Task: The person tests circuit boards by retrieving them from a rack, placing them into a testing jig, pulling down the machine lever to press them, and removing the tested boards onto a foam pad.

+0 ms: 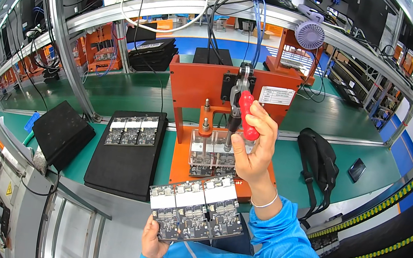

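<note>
While right fingers point(265, 130) grip the red lever point(247, 115), left fingers point(151, 233) clasp a circuit panel point(197, 208); another fills the black tray point(124, 162).

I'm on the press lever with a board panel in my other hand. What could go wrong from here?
1. The left hand pinches the circuit board panel by one corner only; it might tilt or slip.
2. The right hand grips the red lever handle over the orange fixture; boards already sit under its clear plate, so pressing them misaligned could damage them.
</note>
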A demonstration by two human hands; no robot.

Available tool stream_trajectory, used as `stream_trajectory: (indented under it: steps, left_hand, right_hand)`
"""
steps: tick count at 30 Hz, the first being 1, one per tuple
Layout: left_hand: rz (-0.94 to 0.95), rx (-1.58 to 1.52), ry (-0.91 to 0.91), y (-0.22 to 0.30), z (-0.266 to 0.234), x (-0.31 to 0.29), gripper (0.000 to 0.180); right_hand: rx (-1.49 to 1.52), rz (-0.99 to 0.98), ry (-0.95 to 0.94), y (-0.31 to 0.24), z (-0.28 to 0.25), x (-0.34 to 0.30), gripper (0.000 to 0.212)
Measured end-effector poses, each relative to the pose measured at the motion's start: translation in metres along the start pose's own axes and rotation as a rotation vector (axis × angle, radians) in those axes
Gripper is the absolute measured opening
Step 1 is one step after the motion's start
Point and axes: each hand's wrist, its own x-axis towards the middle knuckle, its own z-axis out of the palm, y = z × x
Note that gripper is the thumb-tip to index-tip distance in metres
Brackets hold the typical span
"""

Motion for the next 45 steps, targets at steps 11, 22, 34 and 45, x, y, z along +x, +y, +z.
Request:
stream_trajectory:
  steps: [11, 22, 34, 45]
  left_hand:
    - [0.01, -0.005, 0.005, 0.0009, 0.0043, -0.0006, 0.041]
    - [-0.001, -0.016, 0.008, 0.0015, 0.0066, -0.0017, 0.04]
    - [-0.011, -0.014, -0.003, 0.001, 0.0051, 0.0004, 0.04]
    - [0.003, -0.008, -0.002, -0.0006, 0.0, -0.0019, 0.041]
  right_hand:
    - [-0.005, 0.008, -0.007, -0.0006, -0.0002, -0.0006, 0.034]
    - [0.014, 0.0, -0.005, -0.0005, 0.0004, 0.0003, 0.035]
    - [0.023, 0.014, -0.012, -0.0004, 0.001, -0.0016, 0.035]
    - [0.023, 0.015, -0.003, -0.0008, 0.0009, -0.0022, 0.035]
